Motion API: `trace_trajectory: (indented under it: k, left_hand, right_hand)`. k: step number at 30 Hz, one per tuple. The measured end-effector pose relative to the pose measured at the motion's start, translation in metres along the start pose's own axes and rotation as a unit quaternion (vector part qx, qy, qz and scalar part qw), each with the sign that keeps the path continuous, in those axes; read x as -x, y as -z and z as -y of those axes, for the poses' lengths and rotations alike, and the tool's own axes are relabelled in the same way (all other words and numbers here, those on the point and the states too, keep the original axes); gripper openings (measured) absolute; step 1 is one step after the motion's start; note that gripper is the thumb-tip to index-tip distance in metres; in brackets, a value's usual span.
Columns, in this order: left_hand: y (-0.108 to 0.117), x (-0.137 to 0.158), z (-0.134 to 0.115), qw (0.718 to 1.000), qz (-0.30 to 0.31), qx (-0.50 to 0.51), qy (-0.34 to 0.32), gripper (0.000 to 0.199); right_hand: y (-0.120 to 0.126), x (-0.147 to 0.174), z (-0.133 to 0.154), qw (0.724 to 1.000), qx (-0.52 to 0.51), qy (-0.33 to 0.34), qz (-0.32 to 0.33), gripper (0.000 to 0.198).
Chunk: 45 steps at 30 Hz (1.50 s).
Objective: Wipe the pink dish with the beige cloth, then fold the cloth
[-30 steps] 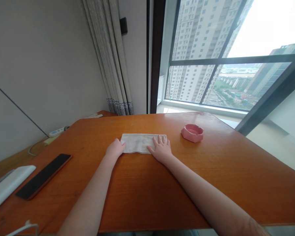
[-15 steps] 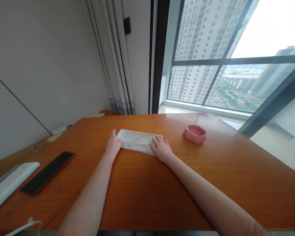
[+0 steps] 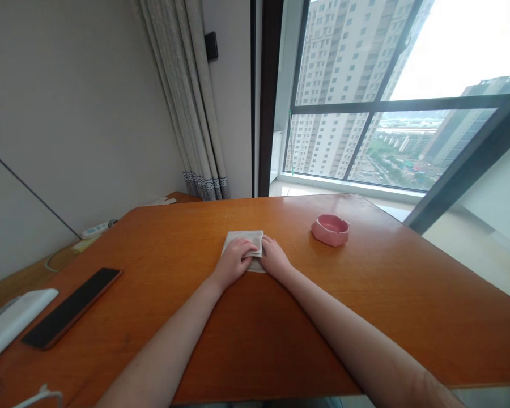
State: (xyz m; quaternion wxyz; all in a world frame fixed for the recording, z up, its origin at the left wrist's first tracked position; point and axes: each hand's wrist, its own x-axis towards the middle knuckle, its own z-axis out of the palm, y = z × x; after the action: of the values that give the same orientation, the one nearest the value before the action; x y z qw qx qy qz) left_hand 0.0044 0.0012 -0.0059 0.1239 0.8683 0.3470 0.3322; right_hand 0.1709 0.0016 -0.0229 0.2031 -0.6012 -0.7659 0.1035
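A white cloth (image 3: 244, 234) lies on the wooden table, folded over into a small rectangle. My left hand (image 3: 233, 260) grips the folded-over layer, its fingers bent around the edge and the thumb out of sight. At the cloth's right end, my right hand (image 3: 276, 259) rests low with fingers stretched forward beside the fold. Part of its fingertips is hidden by the raised layer. Both hands are close together, almost touching over the cloth.
A pink ashtray (image 3: 330, 229) stands on the table (image 3: 255, 334) to the right. On the left lie a long black-topped bar (image 3: 72, 307) and a white device (image 3: 15, 323). A white cable (image 3: 42, 395) is at the front left, and a power strip (image 3: 96, 229) sits by the wall.
My left hand has moved right, bringing the cloth's left end over onto its right part, so the cloth is now shorter. My right hand has stayed near the right end.
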Motion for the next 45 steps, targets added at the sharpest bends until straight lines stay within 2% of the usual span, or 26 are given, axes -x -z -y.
trace_trajectory:
  k: [3,5,11,16,19,21,23,25,27,29,33,36,39,45]
  left_hand:
    - [-0.006,0.0,0.0,0.998,0.056,-0.016,-0.002,0.027]
    - [-0.007,0.001,0.001,0.997,0.077,-0.025,0.0,0.03]
    - [-0.007,0.002,-0.003,0.996,0.084,-0.023,-0.025,0.031]
    - [-0.001,0.002,-0.009,0.994,0.107,0.005,-0.028,0.035]
    - [0.008,0.002,-0.001,0.997,0.072,0.0,-0.02,0.044]
    - [0.013,0.002,0.013,0.999,0.014,-0.017,0.025,0.043]
    - [0.015,0.004,0.031,0.994,-0.01,-0.035,0.1,0.045]
    - [0.012,0.006,0.047,0.984,0.034,-0.051,0.165,0.048]
    - [0.008,0.008,0.055,0.974,0.091,-0.066,0.198,0.051]
    - [0.004,0.009,0.056,0.968,0.118,-0.082,0.205,0.055]
    - [0.001,0.007,0.047,0.968,0.135,-0.098,0.188,0.06]
    - [0.003,0.006,0.042,0.977,0.098,-0.101,0.161,0.056]
    - [0.003,0.005,0.039,0.98,0.055,-0.112,0.156,0.051]
    - [-0.001,0.006,0.038,0.967,0.145,-0.094,0.187,0.054]
  right_hand:
    - [0.002,-0.003,-0.008,0.995,0.015,-0.095,-0.041,0.037]
    - [0.002,-0.004,-0.012,0.992,0.026,-0.119,-0.041,0.037]
    - [-0.002,-0.003,-0.011,0.992,0.044,-0.112,-0.035,0.038]
    - [0.001,-0.005,-0.015,0.993,0.017,-0.114,-0.036,0.039]
    - [0.004,-0.008,-0.017,0.988,-0.032,-0.134,-0.065,0.046]
    - [0.005,-0.008,-0.015,0.985,-0.068,-0.12,-0.1,0.047]
    - [0.004,-0.006,-0.01,0.987,-0.094,-0.058,-0.113,0.045]
    - [0.001,-0.003,-0.005,0.99,-0.095,0.014,-0.099,0.045]
    - [-0.004,-0.002,-0.002,0.992,-0.084,0.044,-0.088,0.047]
    - [-0.007,-0.003,-0.005,0.991,-0.088,0.023,-0.096,0.048]
    - [-0.007,-0.011,-0.021,0.987,-0.127,-0.032,-0.098,0.052]
    - [-0.002,-0.014,-0.026,0.987,-0.128,-0.047,-0.082,0.045]
    - [0.002,-0.013,-0.025,0.992,-0.086,-0.057,-0.07,0.035]
    - [0.004,-0.011,-0.022,0.997,-0.034,-0.039,-0.058,0.029]
